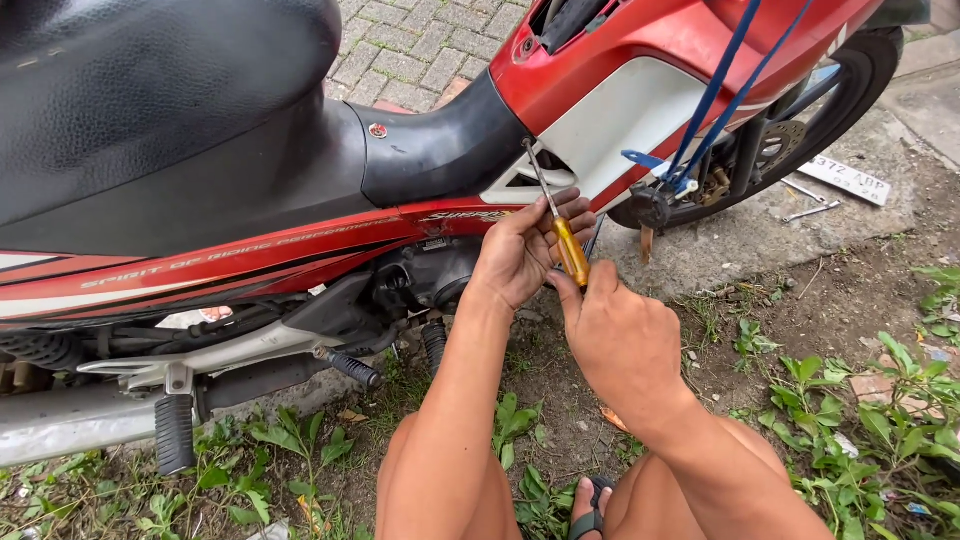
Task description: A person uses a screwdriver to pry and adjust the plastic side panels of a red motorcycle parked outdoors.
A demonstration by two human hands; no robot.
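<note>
A red, white and black motorbike (250, 250) stands side-on in front of me. Both hands meet at a screwdriver with a yellow handle (571, 250). Its metal shaft (540, 180) slants up to the seam where the black leg panel meets the red-and-white fairing (620, 110). My left hand (525, 250) wraps its fingers around the handle from the left, close to the bike's body. My right hand (625, 340) holds the lower end of the handle from below. I am crouched, with my knees at the bottom of the view.
The front wheel (800, 120) rests on a concrete slab with blue straps (715, 95) running down to it. A white plate (843, 180) and loose metal tools (810, 210) lie on the slab. Footpegs (175, 432) stick out low left. Dirt and weeds surround my feet.
</note>
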